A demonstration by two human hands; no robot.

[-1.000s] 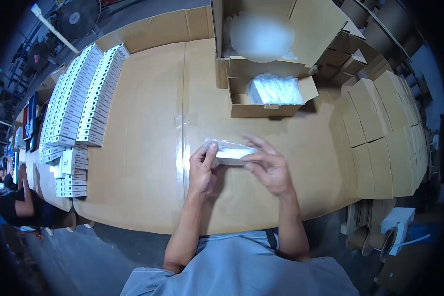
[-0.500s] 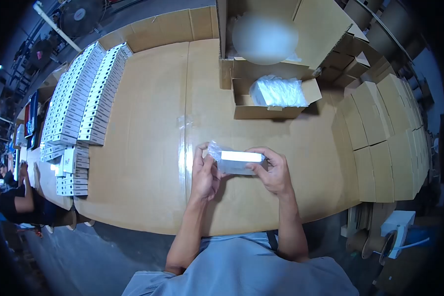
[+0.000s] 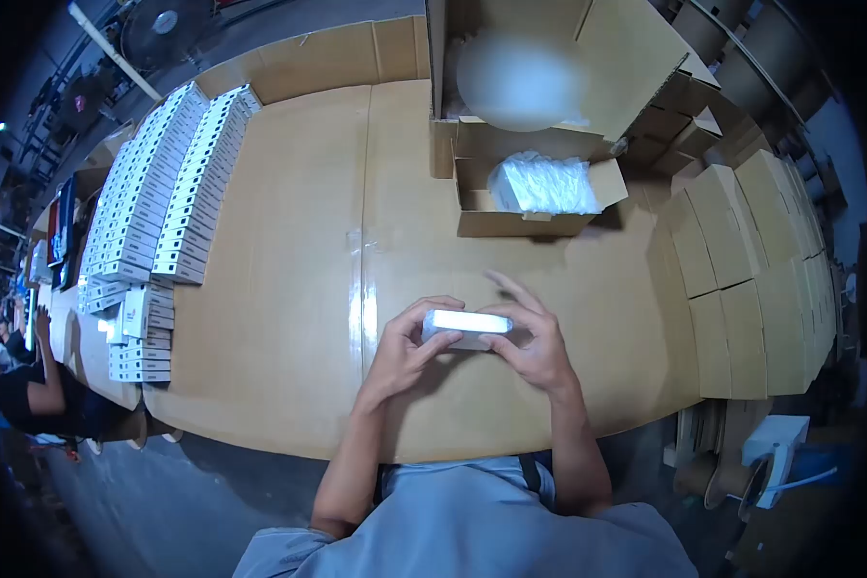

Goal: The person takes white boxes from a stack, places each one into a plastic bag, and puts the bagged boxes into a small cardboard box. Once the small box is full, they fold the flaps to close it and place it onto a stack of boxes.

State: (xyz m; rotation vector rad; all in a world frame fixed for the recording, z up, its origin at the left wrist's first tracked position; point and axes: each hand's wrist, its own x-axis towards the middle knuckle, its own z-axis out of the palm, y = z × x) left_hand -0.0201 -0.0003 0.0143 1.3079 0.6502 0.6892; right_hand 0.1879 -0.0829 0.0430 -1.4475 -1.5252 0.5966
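A small white box (image 3: 467, 323), which looks wrapped in clear plastic, is held between both hands above the cardboard-covered table (image 3: 299, 289). My left hand (image 3: 405, 349) grips its left end, with the thumb on the near side and fingers behind. My right hand (image 3: 533, 342) pinches the right end between thumb and fingers, while one finger stretches out, blurred. Beyond the hands stands an open carton (image 3: 525, 225) with plastic-wrapped items (image 3: 546, 183) inside.
Long stacks of small white boxes (image 3: 144, 193) stand on the left. A larger open carton (image 3: 636, 67) is at the back, with a blurred patch over it. Brown boxes (image 3: 737, 231) are stacked at right. Another person (image 3: 43, 385) is at far left.
The wrap's loose left end no longer sticks out. My left hand has shifted its grip, its thumb now on the near side. A finger of my right hand has lifted away.
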